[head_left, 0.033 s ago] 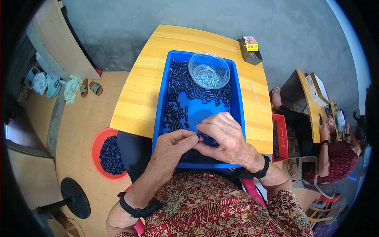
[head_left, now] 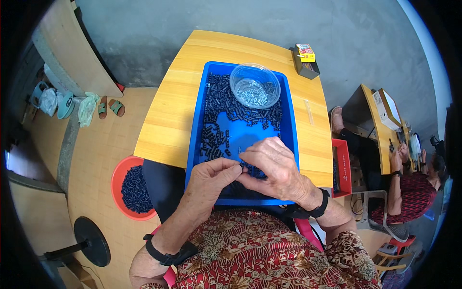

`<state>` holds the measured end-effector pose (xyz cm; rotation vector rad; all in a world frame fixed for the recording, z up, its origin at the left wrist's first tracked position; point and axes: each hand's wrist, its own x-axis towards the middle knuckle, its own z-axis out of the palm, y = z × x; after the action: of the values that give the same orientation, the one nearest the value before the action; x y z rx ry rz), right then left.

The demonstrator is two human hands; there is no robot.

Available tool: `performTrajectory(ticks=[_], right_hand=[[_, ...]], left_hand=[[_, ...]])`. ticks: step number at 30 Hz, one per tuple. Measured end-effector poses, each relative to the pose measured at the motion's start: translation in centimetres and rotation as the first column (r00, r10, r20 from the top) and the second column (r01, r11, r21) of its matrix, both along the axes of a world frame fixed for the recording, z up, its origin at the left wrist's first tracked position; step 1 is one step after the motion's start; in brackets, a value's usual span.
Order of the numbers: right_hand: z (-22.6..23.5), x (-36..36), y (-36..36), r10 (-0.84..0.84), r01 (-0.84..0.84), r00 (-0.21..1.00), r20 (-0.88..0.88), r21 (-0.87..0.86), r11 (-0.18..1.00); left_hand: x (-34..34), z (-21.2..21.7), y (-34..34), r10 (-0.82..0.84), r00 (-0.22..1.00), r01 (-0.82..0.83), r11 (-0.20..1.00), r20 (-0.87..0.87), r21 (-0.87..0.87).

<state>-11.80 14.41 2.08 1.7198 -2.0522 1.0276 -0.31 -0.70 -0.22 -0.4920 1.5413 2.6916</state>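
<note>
**Fingertips meet over the blue tray (head_left: 236, 135)**

Seated worker, tray at the near edge of a wooden table (head_left: 168, 115), drawn up close to the body, presumably so both forearms can work without stretching.

Left hand (head_left: 207, 178): narrow pinch, thumb against forefinger, a small dark part (head_left: 242, 166) at the tips. Right hand (head_left: 272, 166): curled, its fingertips brought up to the same spot. The part sits between the two hands, over the near half of the tray; held there, anything dropped would likely land inside. The piece is tiny and mostly covered, so I cannot tell whether the right fingers grip it, hold something else or merely steady it.

Black pieces (head_left: 216, 98) lie thick at the tray's far end and thinner down its left side, with bare blue between. A clear round tub (head_left: 252, 72) rests among them at the far right corner, silvery bits (head_left: 254, 95) inside; the tub probably keeps the two kinds from mixing.

Floor, left of the table: red basin (head_left: 116, 183) with many dark pieces (head_left: 136, 190), near the left side of the body. Red crate (head_left: 343, 166) beyond the table's right edge. Farther right, a co-worker (head_left: 409, 195) sits at another table (head_left: 378, 139).
</note>
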Motion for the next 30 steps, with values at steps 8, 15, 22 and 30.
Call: performTrajectory(ticks=[8,15,22,30], right_hand=[[-0.7,0.0,-0.1,0.040,-0.043,0.998,-0.051,-0.046,0.998],[0.0,0.0,0.0,-0.007,0.009,0.996,-0.094,0.024,1.000],[0.2,0.1,0.3,-0.003,0.011,0.995,-0.098,0.088,0.996],[0.4,-0.3,0.5,0.023,-0.002,0.994,-0.110,0.187,0.982]], left_hand=[[0.1,-0.3,-0.2,-0.045,0.999,0.043,0.998,-0.025,-0.043],[0.0,-0.5,-0.2,-0.029,0.999,0.028,0.999,-0.026,-0.026],[-0.1,0.3,-0.1,-0.049,0.998,0.052,0.996,0.037,-0.078],[-0.2,0.0,-0.4,-0.125,0.990,0.129,0.989,0.061,-0.071]])
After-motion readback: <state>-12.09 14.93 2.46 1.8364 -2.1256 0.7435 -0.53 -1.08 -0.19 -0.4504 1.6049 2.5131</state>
